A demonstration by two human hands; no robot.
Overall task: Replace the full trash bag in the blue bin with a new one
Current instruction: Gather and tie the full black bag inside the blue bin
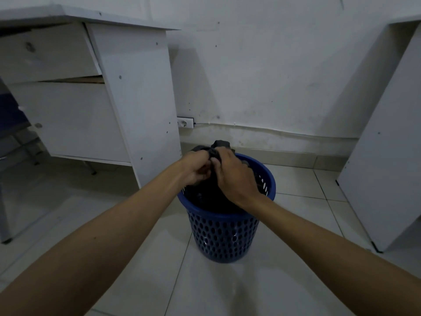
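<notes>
Gathered top of black plastic trash bag (219, 144) is being gripped by left hand (197, 169) and right hand (234, 176) above perforated blue plastic bin (224, 236).

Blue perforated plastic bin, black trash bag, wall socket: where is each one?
Blue perforated plastic bin (224, 236): head view, front of its holed wall.
Black trash bag (222, 144): head view, gathered top above the hands.
White wall socket (185, 123): head view, its faceplate.

Bin (224, 233) stands on floor (284, 281), centre, near wall (273, 65). Trash bag (211, 195) sits in bin, its gathered top sticking above rim. Left hand (197, 168) and right hand (234, 176) both grip bag top, touching each other. Desk (127, 92) left of bin, cabinet panel (382, 156) right. Wall socket (185, 123) behind bin, low, beside desk.
</notes>
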